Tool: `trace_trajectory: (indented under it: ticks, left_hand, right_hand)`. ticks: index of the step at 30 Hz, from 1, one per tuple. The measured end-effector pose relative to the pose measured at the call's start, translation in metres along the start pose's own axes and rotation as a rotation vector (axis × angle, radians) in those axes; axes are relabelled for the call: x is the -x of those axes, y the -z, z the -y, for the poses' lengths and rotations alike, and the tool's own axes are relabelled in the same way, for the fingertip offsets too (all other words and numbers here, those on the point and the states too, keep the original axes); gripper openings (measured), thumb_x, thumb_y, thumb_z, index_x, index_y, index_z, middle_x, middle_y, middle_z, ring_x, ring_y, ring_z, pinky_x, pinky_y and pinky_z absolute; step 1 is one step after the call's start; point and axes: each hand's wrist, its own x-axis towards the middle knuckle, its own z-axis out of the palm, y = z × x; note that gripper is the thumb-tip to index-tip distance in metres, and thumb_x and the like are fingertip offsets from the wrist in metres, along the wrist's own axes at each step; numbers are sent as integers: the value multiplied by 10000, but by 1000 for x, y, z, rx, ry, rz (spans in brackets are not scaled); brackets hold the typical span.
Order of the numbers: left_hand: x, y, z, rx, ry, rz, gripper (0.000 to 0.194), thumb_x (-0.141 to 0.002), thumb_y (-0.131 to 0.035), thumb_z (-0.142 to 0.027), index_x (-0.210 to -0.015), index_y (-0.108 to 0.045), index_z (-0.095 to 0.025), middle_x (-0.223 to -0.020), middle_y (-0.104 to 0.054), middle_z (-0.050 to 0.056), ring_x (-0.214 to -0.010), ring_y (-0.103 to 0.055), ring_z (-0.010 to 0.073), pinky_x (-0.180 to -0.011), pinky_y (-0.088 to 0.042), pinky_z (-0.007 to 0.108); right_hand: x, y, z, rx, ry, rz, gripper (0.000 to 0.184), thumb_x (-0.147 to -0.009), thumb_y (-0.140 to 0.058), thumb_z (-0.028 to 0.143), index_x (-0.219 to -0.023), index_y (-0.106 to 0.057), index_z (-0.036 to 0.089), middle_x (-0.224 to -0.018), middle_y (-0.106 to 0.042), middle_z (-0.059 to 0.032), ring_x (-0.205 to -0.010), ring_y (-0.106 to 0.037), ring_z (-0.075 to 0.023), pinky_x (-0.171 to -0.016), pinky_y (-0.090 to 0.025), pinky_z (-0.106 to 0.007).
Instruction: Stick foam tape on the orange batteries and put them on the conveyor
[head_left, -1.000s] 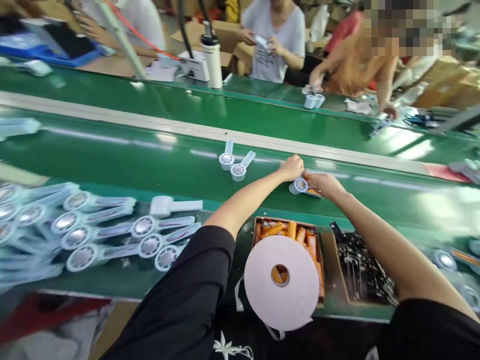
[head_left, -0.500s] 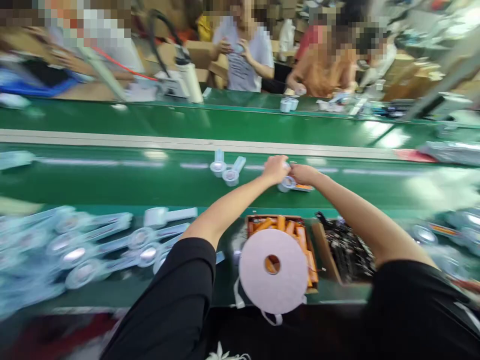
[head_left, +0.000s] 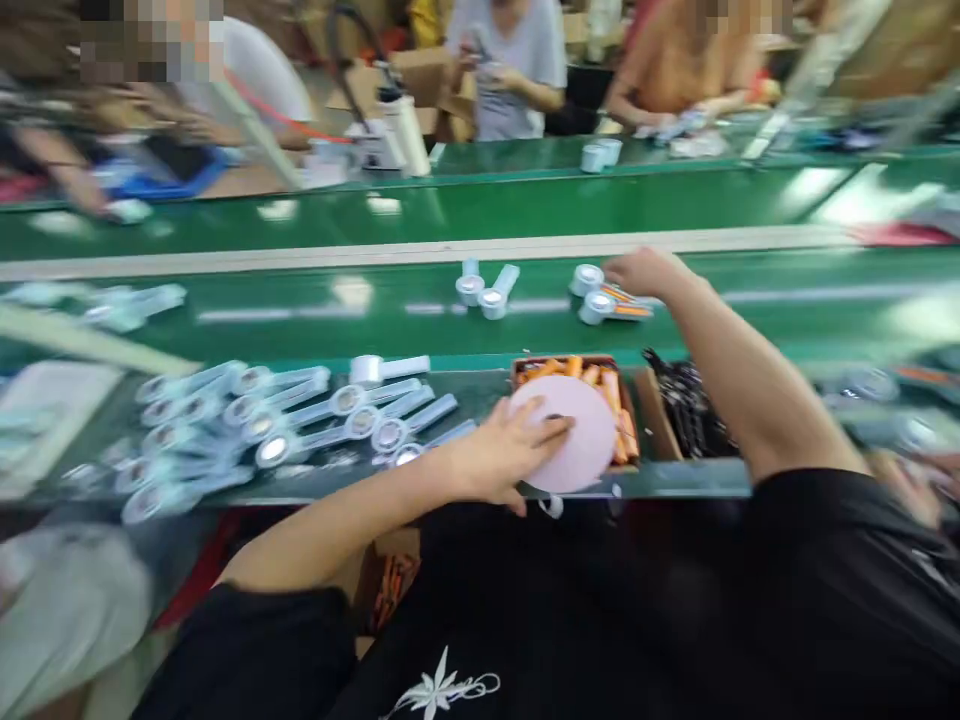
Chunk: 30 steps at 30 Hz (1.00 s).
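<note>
The left hand [head_left: 506, 455] rests, fingers apart, on the flat pinkish-white roll [head_left: 583, 440]; beyond the roll lie two round-headed, pale-blue housings [head_left: 598, 306] with orange-filled handles [head_left: 631, 311], by the right hand [head_left: 645, 273], its fingers' state unclear.

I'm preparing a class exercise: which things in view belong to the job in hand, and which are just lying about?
Part of the job, it seems:
pale roll under the left hand
two light-blue fan-shaped pieces by the right hand
orange cylinders, partly hidden by the roll

Apparently just lying about:
white canister on the far side
cardboard box behind the canister
</note>
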Motion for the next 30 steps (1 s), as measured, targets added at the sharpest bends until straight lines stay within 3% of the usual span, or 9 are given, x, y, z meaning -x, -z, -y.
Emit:
trace_trajectory:
  ticks: [3, 7, 10, 13, 16, 21, 24, 27, 30]
  left_hand:
    - [17, -19, 4, -49, 15, -112, 815, -812, -620, -94, -1589, -447, -264, -1649, -465, 117, -1569, -303, 439, -1236, -346, 628]
    - [51, -47, -5, -62, 122, -547, 772, -849, -687, -174, -1559, -387, -222, -1458, -599, 177, -1517, -384, 418, -1241, -347, 667]
    - [63, -60, -8, -95, 171, -734, 717, -888, -701, -166, -1523, -386, -273, -1354, -653, 142, -1459, -460, 389, -1224, -345, 698]
    - [66, -61, 5, -60, 210, -808, 643, -910, -687, -157, -1485, -445, -316, -1324, -658, 111, -1412, -496, 362, -1149, -459, 642]
    - [70, -57, 24, 49, 332, -915, 691, -896, -738, -263, -1520, -442, -294, -1393, -588, 138, -1383, -481, 364, -932, -612, 516]
    - [75, -56, 27, -131, 317, -965, 682, -879, -778, -254, -1494, -482, -252, -1319, -630, 138, -1329, -501, 377, -1098, -483, 603]
    - [69, -58, 13, -167, 254, -917, 637, -895, -754, -212, -1476, -493, -226, -1306, -652, 149, -1324, -476, 382, -1114, -450, 595]
    - [68, -60, 3, -168, 268, -873, 598, -890, -750, -197, -1445, -527, -210, -1296, -659, 151, -1335, -437, 389, -1129, -427, 588]
    - [73, -64, -2, -153, 287, -822, 590, -859, -772, -190, -1410, -561, -209, -1274, -660, 137, -1345, -407, 398, -1144, -410, 577]
  right_hand:
    - [72, 29, 32, -339, -153, -310, 380, -1024, -545, 397, -1284, -736, 196, -1092, -782, -67, -1014, -737, -208, -973, -566, -385]
    - [216, 17, 135, -918, -317, -539, 397, -1033, -522, 544, -1278, -704, 291, -1053, -766, -39, -772, -720, -151, -697, -585, -288]
    - [279, -31, 215, -1198, -320, -87, 468, -898, -739, 552, -1268, -691, 268, -1004, -775, -30, -665, -700, -150, -544, -516, -248]
    - [286, -70, 259, -1044, -165, 346, 173, -943, -715, 357, -906, -776, 200, -793, -762, -10, -676, -693, -149, -641, -517, -241]
    - [272, -70, 250, -818, 9, 488, 150, -908, -770, 341, -863, -785, 199, -806, -774, -8, -717, -694, -162, -709, -516, -251]
    - [238, -30, 173, -340, -415, -109, 377, -997, -662, 446, -1274, -708, 194, -1089, -784, -90, -960, -719, -232, -897, -538, -322]
    - [215, -20, 141, -133, -483, -47, 357, -984, -669, 387, -1260, -713, 164, -1086, -780, -137, -1023, -723, -282, -934, -550, -377]
    - [208, -14, 137, -413, -503, -121, 354, -959, -676, 434, -1208, -737, 189, -938, -780, -74, -856, -745, -222, -842, -598, -349]
    - [214, -10, 156, -898, -384, -515, 460, -881, -758, 476, -1270, -700, 238, -1028, -758, -38, -904, -765, -204, -864, -638, -362]
